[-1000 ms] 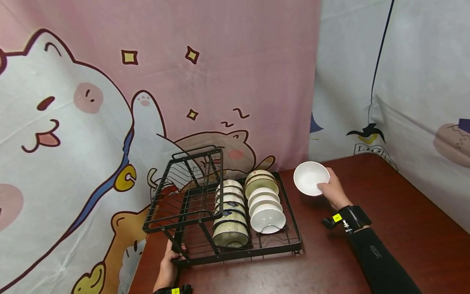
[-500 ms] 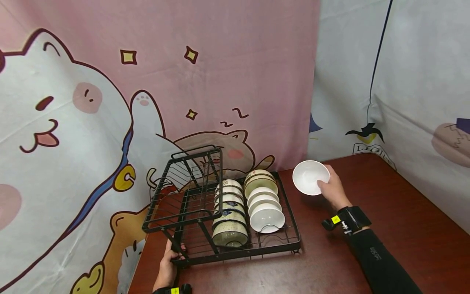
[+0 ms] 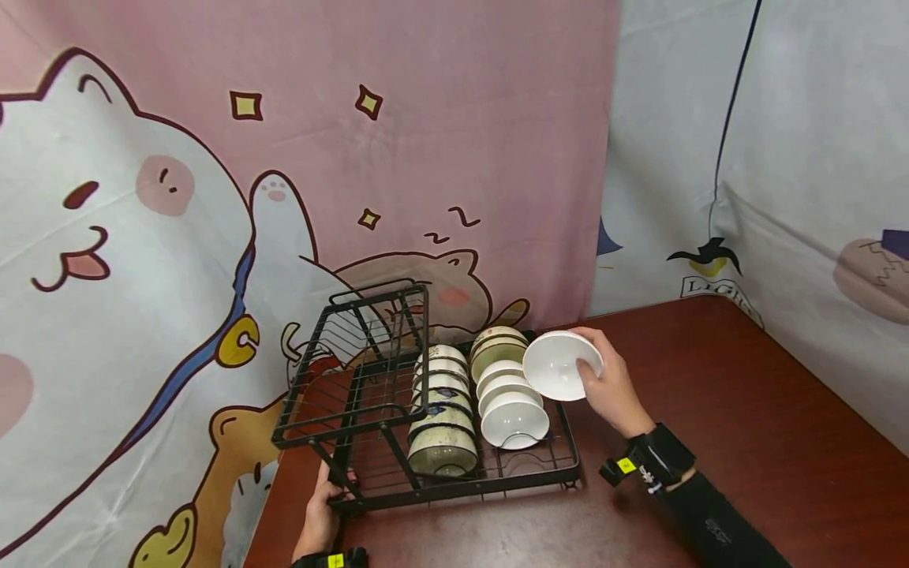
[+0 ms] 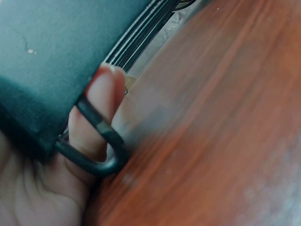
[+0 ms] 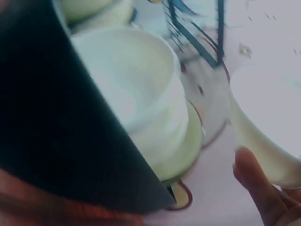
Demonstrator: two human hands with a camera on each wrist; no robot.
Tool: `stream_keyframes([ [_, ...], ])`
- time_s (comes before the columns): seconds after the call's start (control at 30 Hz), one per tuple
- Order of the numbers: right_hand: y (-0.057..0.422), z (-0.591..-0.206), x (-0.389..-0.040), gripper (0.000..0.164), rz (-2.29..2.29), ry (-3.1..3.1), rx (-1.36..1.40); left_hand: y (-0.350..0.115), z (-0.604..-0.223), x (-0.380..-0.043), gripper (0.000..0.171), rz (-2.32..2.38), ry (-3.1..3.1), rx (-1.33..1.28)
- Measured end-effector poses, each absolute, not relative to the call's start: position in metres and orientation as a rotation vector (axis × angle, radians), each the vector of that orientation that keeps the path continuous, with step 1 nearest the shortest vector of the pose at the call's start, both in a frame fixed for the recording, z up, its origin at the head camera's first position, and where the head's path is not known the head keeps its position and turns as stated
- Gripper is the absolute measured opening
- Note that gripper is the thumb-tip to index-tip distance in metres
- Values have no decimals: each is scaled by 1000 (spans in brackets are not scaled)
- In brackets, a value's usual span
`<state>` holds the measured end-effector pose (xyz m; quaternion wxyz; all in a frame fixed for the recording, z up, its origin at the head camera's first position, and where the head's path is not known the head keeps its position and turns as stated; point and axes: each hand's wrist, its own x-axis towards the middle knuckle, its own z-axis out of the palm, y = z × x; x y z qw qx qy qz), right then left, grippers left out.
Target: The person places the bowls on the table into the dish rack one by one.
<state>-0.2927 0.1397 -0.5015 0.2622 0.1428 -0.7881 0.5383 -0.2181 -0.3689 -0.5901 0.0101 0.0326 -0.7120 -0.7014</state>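
Observation:
A white bowl (image 3: pixel 558 366) is held by its rim in my right hand (image 3: pixel 612 388), thumb inside, just above the right edge of the black dish rack (image 3: pixel 511 480). In the right wrist view the held bowl (image 5: pixel 270 127) is at the right, apart from the racked white bowls (image 5: pixel 127 80). In the rack, several white bowls (image 3: pixel 514 422) stand tilted in a row, with cream-and-green bowls (image 3: pixel 499 353) behind them. Left of these runs a row of patterned bowls (image 3: pixel 443 451). My left hand (image 3: pixel 321 511) grips the rack's front left corner, beside a wire foot (image 4: pixel 115 150).
The rack's raised upper tier (image 3: pixel 355 371) covers its left part. A brown wooden table (image 3: pixel 682 379) extends to the right and front. Printed curtains (image 3: pixel 497 158) hang close behind the table and along its right side.
My right hand has carried the white bowl left and slightly down, from over the table to the rack's right edge. The left hand stays at the rack corner.

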Motion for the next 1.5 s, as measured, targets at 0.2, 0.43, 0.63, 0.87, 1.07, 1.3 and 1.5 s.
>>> stream_keyframes([
  [0.2, 114, -503, -276, 64, 1093, -2118, 675, -368, -591, -218, 63, -2186, -2219, 99],
  [0.43, 98, -514, -268, 69, 1004, -2102, 864, -366, -591, -219, 61, -2210, -2203, 114],
  [0.63, 96, -525, -269, 85, 822, -2109, 1035, -365, -592, -218, 64, -2194, -2211, 126],
  [0.87, 99, -532, -272, 86, 581, -2128, 1123, -366, -590, -220, 63, -2196, -2214, 101],
  [1.07, 97, -534, -275, 80, 460, -2137, 1152, -367, -589, -221, 60, -2213, -2199, 64],
  [1.3, 92, -537, -275, 78, 321, -2151, 1172, -368, -589, -218, 60, -2223, -2190, 68],
  [1.5, 88, -539, -274, 74, 249, -2172, 1155, -369, -590, -217, 59, -2217, -2197, 71],
])
